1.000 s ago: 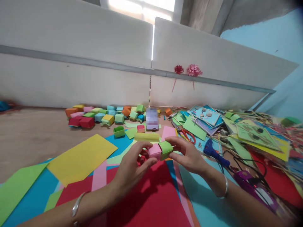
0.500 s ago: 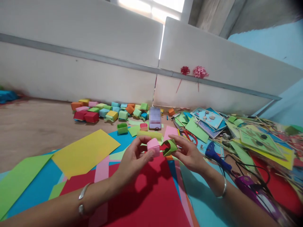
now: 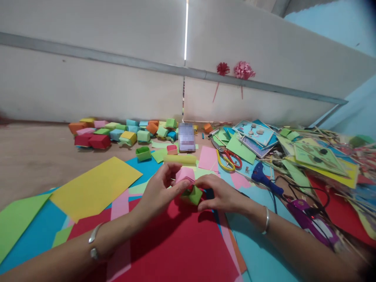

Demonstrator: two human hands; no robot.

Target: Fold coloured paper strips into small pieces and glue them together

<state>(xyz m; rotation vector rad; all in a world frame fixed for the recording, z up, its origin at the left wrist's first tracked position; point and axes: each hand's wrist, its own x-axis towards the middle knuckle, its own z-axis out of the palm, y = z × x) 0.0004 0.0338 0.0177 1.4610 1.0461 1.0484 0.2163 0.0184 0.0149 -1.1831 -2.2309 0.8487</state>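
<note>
Between the finger and thumb of my left hand (image 3: 164, 185) is a small pink folded paper box (image 3: 185, 174). My right hand (image 3: 220, 196) is closed at the right edge of a small green folded paper box (image 3: 193, 196), thumb in front and fingers behind. The green box sits tilted just below the pink one; a bit of red shows between them. Whether the two are joined is hidden. Under both hands lies a large red paper sheet (image 3: 176, 243). Past them stand an open green paper box (image 3: 143, 153) and an open pink paper box (image 3: 172, 149).
Many coloured paper boxes (image 3: 100, 141) line the back left. A phone (image 3: 187, 137) stands behind the hands. Scissors (image 3: 226, 156), a blue glue gun (image 3: 266, 178) with cable and a purple device (image 3: 311, 223) lie right. Yellow paper (image 3: 96, 188) is left.
My view has tilted down and shifted slightly right. The green box has turned and moved from beside the pink box to below it, with my right hand closer to my left.
</note>
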